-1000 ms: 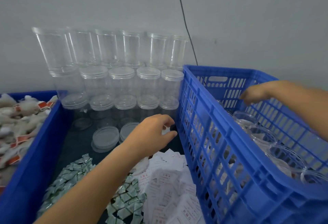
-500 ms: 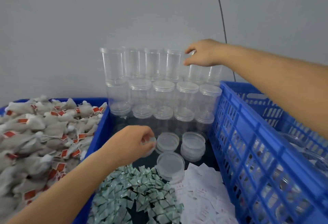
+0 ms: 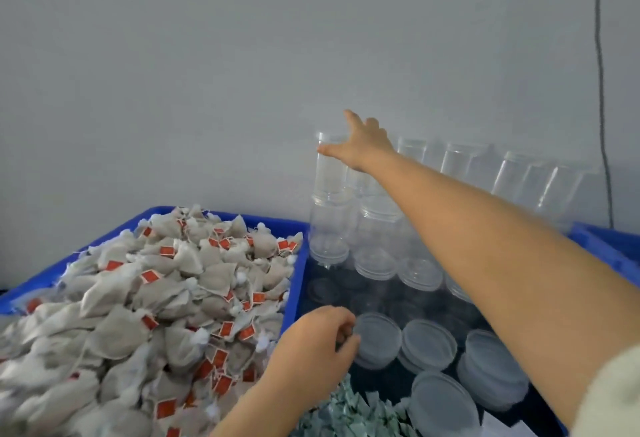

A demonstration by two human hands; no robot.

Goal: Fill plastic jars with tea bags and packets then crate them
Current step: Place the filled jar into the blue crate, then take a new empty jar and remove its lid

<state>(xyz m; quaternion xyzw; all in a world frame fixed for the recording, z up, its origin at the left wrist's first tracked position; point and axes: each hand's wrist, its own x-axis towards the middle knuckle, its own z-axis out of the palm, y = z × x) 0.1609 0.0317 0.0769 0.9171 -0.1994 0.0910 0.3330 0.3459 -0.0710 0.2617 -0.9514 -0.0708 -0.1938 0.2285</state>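
Clear empty plastic jars [image 3: 457,166] stand stacked in tiers against the grey wall. My right hand [image 3: 362,146] reaches over to the top left jar [image 3: 329,173], fingers spread, thumb lying across its front near the rim. Lower down, my left hand [image 3: 318,343] has curled fingers pinching the edge of a translucent lid [image 3: 379,338]. More lids [image 3: 429,346] lie in short stacks on the dark surface beside it. A blue tray [image 3: 225,215] on the left is heaped with grey tea bags [image 3: 166,284] with red tags. Green packets [image 3: 349,412] lie below my left hand.
The blue crate [image 3: 606,246] shows only as a corner at the right edge, behind my right forearm. White paper slips [image 3: 502,429] peek out at the bottom right. A black cable [image 3: 602,90] runs down the wall.
The view has swung left, so the crate has nearly left the frame. My right hand moved from the right end of the top jar row to its left end. My left hand stays at the lids.
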